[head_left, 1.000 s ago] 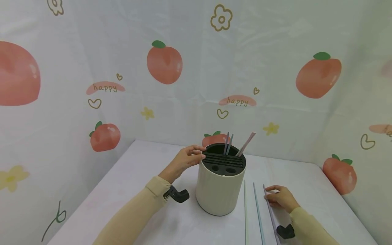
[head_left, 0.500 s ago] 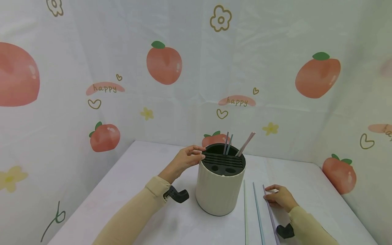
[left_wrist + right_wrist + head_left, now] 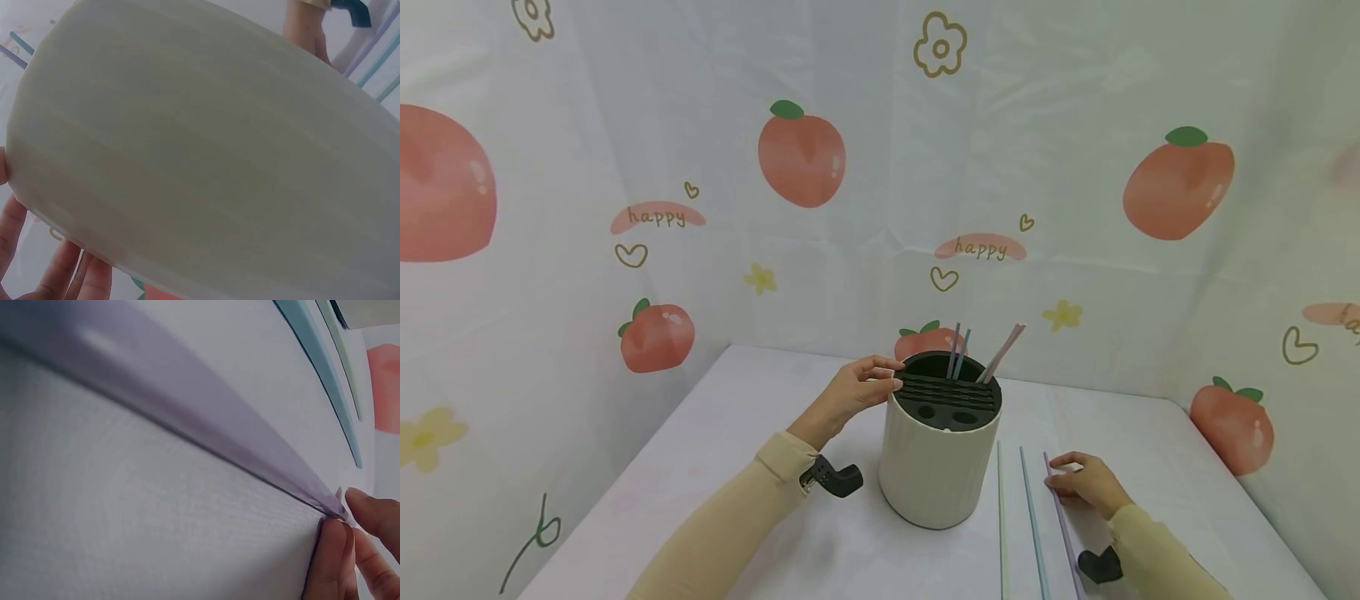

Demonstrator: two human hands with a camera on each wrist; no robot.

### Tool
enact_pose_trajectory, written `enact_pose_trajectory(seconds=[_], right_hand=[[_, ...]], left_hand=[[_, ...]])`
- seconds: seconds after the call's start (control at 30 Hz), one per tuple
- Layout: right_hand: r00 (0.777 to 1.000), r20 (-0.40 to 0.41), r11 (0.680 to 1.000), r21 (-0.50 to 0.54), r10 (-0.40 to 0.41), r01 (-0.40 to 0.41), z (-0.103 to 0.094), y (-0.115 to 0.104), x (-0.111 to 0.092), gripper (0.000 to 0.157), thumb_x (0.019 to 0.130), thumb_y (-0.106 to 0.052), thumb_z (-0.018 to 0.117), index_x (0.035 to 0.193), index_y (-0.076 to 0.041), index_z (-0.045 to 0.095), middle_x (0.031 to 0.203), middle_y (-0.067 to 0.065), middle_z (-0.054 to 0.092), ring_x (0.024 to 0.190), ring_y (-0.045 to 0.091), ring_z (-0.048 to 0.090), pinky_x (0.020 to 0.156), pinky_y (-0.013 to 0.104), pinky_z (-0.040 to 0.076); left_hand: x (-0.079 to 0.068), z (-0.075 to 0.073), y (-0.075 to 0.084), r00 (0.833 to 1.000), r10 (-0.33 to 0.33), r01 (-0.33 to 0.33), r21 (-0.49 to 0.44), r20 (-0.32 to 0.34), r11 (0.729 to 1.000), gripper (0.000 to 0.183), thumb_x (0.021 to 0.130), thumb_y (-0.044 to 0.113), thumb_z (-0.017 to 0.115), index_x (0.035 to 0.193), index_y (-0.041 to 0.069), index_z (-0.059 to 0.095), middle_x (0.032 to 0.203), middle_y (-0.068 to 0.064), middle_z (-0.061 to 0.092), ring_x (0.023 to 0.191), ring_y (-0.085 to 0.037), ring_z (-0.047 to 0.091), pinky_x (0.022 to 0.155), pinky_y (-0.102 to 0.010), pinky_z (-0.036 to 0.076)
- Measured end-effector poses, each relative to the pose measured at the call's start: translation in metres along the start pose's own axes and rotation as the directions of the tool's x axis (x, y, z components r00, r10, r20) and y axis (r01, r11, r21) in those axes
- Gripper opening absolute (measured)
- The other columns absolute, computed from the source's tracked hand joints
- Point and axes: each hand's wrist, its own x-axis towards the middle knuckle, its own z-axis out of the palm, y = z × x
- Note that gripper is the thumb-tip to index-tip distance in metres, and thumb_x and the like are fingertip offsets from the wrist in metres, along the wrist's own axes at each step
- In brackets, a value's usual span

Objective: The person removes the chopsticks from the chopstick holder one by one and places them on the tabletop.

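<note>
A cream utensil holder with a black slotted top stands upright on the white table. My left hand holds its upper left rim; in the left wrist view the fingers bend along its side. To its right lie a green chopstick, a blue chopstick and a purple chopstick, roughly parallel. My right hand pinches the purple one's far end between thumb and fingers, and the right wrist view shows this at the tip.
Pink chopsticks, a purple one and a blue one lean out of the holder's rear opening. Slots and two round holes fill the front of its top. A cloth printed with peaches hangs behind and beside the table.
</note>
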Motion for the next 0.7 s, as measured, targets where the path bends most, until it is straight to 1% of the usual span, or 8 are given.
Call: enact_pose_trajectory(seconds=[0.1,0.17,0.27,0.37,0.43,0.5,0.6,0.7], right_hand=[[1.0,0.014,1.0,0.002,-0.002,0.002,-0.004,-0.003,0.0,0.043,0.085,-0.008,0.072,0.119,0.011,0.053,0.084,0.009,0.062,0.069,0.013,0.06,0.062,0.027,0.058],[0.998,0.042,0.999,0.039,-0.037,0.036,-0.011,-0.008,-0.001,0.048,0.088,-0.011,0.07,0.124,0.012,0.05,0.091,0.011,0.064,0.075,0.014,0.063,0.067,0.029,0.06],[0.987,0.083,0.981,0.149,-0.139,0.125,-0.025,-0.026,-0.006,0.052,0.091,-0.017,0.068,0.13,0.01,0.047,0.102,0.01,0.066,0.085,0.015,0.066,0.077,0.031,0.06],[0.958,0.096,0.932,0.275,-0.271,0.236,-0.039,-0.057,-0.015,0.036,0.095,-0.018,0.064,0.126,-0.004,0.054,0.107,0.003,0.064,0.091,0.011,0.066,0.082,0.03,0.059],[0.928,0.087,0.88,0.361,-0.361,0.309,-0.046,-0.081,-0.023,0.024,0.096,-0.015,0.061,0.12,-0.016,0.058,0.104,-0.003,0.063,0.09,0.008,0.065,0.083,0.027,0.059],[0.885,0.066,0.805,0.449,-0.461,0.386,-0.051,-0.103,-0.031,0.022,0.097,-0.01,0.058,0.115,-0.022,0.06,0.101,-0.004,0.063,0.091,0.008,0.066,0.082,0.025,0.058],[0.815,0.019,0.676,0.569,-0.58,0.468,-0.051,-0.131,-0.039,0.026,0.097,-0.002,0.054,0.116,-0.018,0.061,0.098,-0.002,0.066,0.091,0.011,0.068,0.083,0.025,0.058],[0.756,-0.02,0.591,0.611,-0.654,0.527,-0.046,-0.152,-0.043,0.028,0.096,0.001,0.054,0.12,-0.012,0.06,0.101,0.001,0.066,0.094,0.013,0.069,0.085,0.027,0.057]], left_hand=[[0.0,0.0,0.001,1.0,0.001,-0.001,0.001,0.001,1.0,0.035,0.089,0.014,0.068,0.123,0.006,0.063,0.126,-0.017,0.051,0.104,-0.018,0.061,0.099,-0.036,0.052],[0.0,0.0,0.001,1.0,-0.001,0.001,0.0,0.005,1.0,0.035,0.089,0.014,0.069,0.123,0.006,0.062,0.126,-0.016,0.051,0.104,-0.018,0.061,0.099,-0.036,0.052],[0.001,0.0,0.0,1.0,-0.006,0.006,0.005,0.008,1.0,0.035,0.089,0.015,0.069,0.123,0.006,0.062,0.126,-0.017,0.05,0.104,-0.018,0.061,0.099,-0.036,0.051],[0.002,0.0,-0.001,1.0,-0.008,0.008,0.015,0.005,1.0,0.035,0.089,0.015,0.068,0.123,0.006,0.062,0.127,-0.017,0.051,0.105,-0.019,0.061,0.1,-0.037,0.051],[0.003,-0.001,-0.001,1.0,-0.009,0.009,0.02,0.0,1.0,0.035,0.089,0.015,0.068,0.123,0.007,0.062,0.128,-0.017,0.051,0.106,-0.02,0.06,0.1,-0.037,0.051],[0.003,-0.001,-0.002,1.0,-0.008,0.008,0.022,0.0,1.0,0.035,0.09,0.014,0.068,0.123,0.007,0.062,0.128,-0.017,0.05,0.107,-0.021,0.06,0.1,-0.037,0.051],[0.004,0.0,-0.003,1.0,-0.01,0.01,0.023,0.001,1.0,0.035,0.09,0.015,0.068,0.123,0.007,0.062,0.128,-0.017,0.05,0.106,-0.02,0.06,0.1,-0.037,0.051],[0.003,0.0,-0.003,1.0,-0.011,0.011,0.018,0.005,1.0,0.035,0.09,0.015,0.068,0.124,0.007,0.062,0.129,-0.017,0.049,0.105,-0.019,0.061,0.1,-0.036,0.051]])
